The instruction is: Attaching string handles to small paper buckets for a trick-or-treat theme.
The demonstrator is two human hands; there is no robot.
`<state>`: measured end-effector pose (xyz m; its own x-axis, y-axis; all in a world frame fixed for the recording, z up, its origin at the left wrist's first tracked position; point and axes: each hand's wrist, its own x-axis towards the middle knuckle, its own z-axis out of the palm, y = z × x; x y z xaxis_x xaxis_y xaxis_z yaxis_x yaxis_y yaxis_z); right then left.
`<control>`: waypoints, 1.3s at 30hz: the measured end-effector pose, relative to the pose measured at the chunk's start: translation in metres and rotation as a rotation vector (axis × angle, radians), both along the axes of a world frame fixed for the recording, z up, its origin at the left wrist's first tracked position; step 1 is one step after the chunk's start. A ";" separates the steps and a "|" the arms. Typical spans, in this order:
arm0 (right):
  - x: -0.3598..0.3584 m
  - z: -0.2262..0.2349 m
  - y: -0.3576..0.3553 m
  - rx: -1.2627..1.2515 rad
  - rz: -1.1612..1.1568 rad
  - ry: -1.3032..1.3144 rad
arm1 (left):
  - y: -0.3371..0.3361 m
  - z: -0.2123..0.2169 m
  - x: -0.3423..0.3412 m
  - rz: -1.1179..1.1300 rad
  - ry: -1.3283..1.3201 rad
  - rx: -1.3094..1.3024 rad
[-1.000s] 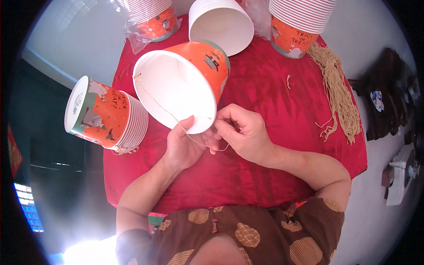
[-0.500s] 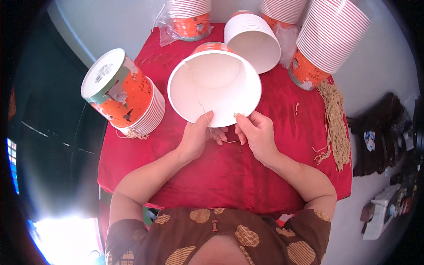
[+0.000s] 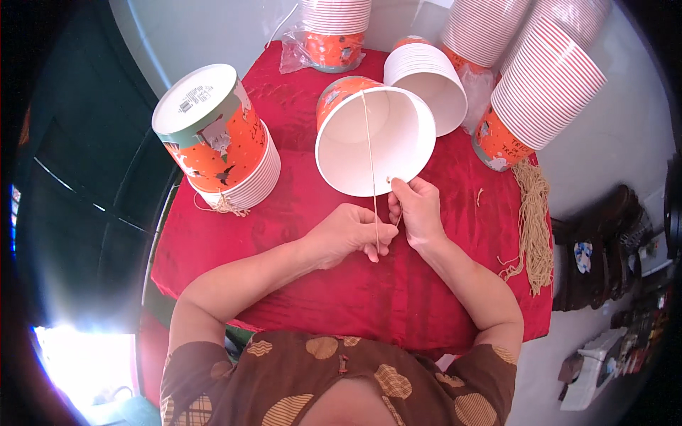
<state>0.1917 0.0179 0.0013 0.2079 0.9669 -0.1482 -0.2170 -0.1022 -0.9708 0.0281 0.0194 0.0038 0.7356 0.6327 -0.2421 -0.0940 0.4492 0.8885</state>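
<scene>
On the red-clothed worktop [image 3: 341, 298], I see a white-lined orange paper bucket [image 3: 375, 138] lying tipped, mouth toward me. My left hand [image 3: 352, 231] has its fingers closed on a thin string [image 3: 369, 149] running taut up across the mouth. My right hand [image 3: 418, 209] pinches the near rim. Stacked buckets [image 3: 224, 145] stand left; a string bundle [image 3: 534, 220] lies right.

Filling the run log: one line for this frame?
left hand: pinching string | right hand: holding paper bucket rim | surface: red cloth
</scene>
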 end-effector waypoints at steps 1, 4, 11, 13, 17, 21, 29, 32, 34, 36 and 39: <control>-0.001 0.000 -0.001 0.012 0.000 -0.006 | -0.001 0.003 -0.001 0.002 -0.003 -0.001; -0.004 -0.005 -0.002 0.033 -0.003 -0.005 | -0.002 0.018 -0.004 0.038 0.126 0.302; -0.016 -0.017 -0.008 0.021 0.068 -0.073 | 0.013 0.022 -0.011 0.358 0.294 1.164; -0.018 -0.017 -0.010 0.014 0.083 -0.083 | 0.018 0.008 -0.014 0.423 0.484 1.208; -0.019 -0.019 -0.010 0.018 0.151 -0.160 | 0.025 -0.009 -0.016 0.437 0.573 1.244; -0.017 -0.021 -0.009 0.031 0.198 -0.264 | 0.030 -0.011 -0.015 0.378 0.614 1.170; -0.015 -0.028 -0.006 0.037 0.237 -0.274 | 0.030 -0.011 -0.012 0.344 0.556 0.902; -0.015 -0.029 -0.006 0.048 0.239 -0.295 | 0.030 -0.015 -0.011 0.358 0.545 0.904; -0.015 -0.027 -0.005 0.054 0.238 -0.305 | 0.032 -0.018 -0.010 0.360 0.523 0.898; -0.015 -0.022 -0.006 0.019 0.246 -0.256 | 0.032 -0.020 -0.009 0.363 0.501 0.893; -0.012 -0.022 -0.005 0.013 0.287 -0.214 | 0.031 -0.020 -0.008 0.380 0.536 0.921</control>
<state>0.1793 0.0133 -0.0203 -0.0476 0.9919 -0.1177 0.0267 -0.1165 -0.9928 0.0200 0.0506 -0.0165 0.3993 0.8935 0.2054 0.4078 -0.3737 0.8331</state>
